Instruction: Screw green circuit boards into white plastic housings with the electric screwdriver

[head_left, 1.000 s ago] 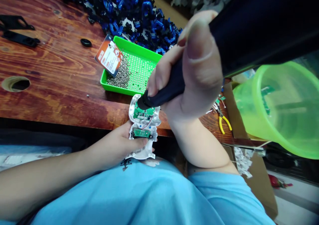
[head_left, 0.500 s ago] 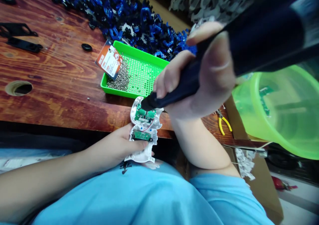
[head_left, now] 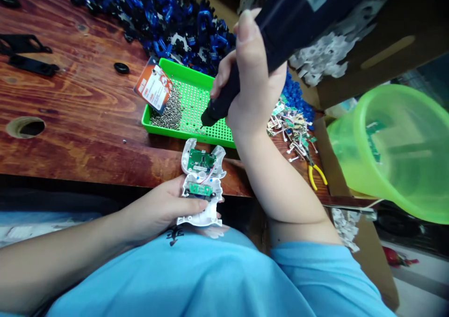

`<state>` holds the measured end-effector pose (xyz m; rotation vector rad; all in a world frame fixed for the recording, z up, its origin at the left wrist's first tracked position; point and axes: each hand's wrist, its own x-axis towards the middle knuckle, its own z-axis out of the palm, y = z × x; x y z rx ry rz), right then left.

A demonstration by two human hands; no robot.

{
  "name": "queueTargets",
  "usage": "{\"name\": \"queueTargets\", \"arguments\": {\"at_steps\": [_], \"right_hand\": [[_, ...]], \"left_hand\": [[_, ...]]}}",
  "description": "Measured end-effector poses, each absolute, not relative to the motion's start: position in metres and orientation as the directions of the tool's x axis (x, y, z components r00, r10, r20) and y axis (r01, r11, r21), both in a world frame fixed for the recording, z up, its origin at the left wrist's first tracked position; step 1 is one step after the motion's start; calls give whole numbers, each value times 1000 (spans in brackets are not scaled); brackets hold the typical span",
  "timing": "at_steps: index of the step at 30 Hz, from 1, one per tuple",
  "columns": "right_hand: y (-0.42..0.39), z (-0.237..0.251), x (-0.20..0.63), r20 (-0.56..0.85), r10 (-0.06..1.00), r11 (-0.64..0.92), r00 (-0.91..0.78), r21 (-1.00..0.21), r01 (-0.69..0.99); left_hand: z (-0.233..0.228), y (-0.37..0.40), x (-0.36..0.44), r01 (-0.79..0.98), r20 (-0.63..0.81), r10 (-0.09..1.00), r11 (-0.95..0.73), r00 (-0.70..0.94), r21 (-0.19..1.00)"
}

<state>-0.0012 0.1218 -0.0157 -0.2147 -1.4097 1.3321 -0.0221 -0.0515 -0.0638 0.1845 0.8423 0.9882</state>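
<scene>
- Gripping a dark electric screwdriver, the right hand has its fingers curled tight round the barrel, thumb up along the side.
- The screwdriver's tip points down into the green tray, just above its perforated floor at the near edge.
- The green tray sits on the wooden surface; a heap of small silver screws fills its left corner, and the rest of the floor shows bare rows of holes.
- An orange-and-white card leans over the tray's left rim, partly covering the screws.
- The left hand clasps a white plastic shell from the left, thumb pressed across its lower half; the shell lies at the near edge of the surface, part of it overhanging toward the person's lap.
- Inside the open shell are two green circuit boards, one above the other, joined by a thin red wire.
- A pile of blue and black plastic parts lies behind the tray.
- To the right of the tray lies a scatter of small wired boards, with yellow-handled pliers just beside them.
- A translucent green tub stands at the far right, off the surface; green boards show dimly through its wall.
- A brown box holding white plastic parts sits behind the right hand.
</scene>
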Motion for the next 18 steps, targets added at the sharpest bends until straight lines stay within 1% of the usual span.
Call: {"name": "queueTargets", "arguments": {"at_steps": [5,9,13,15,18], "right_hand": [[121,-17,0,599,703,325,-384,-750,-576],[120,-14,2,586,710,301,-390,-753,-585],[119,-16,2,602,677,386,-424,-781,-491],[120,-19,2,605,677,424,-420,-786,-449],[123,-19,3,623,697,448,-355,-765,-463]], "left_hand": [[-66,-49,-22,-635,-546,795,569,263,522],[-65,-50,-22,-624,-565,785,579,253,525],[-64,-51,-21,-620,-558,793,571,245,538],[-63,-51,-21,-616,-554,796,569,244,546],[-63,-50,-21,-624,-540,806,556,242,550]]}}
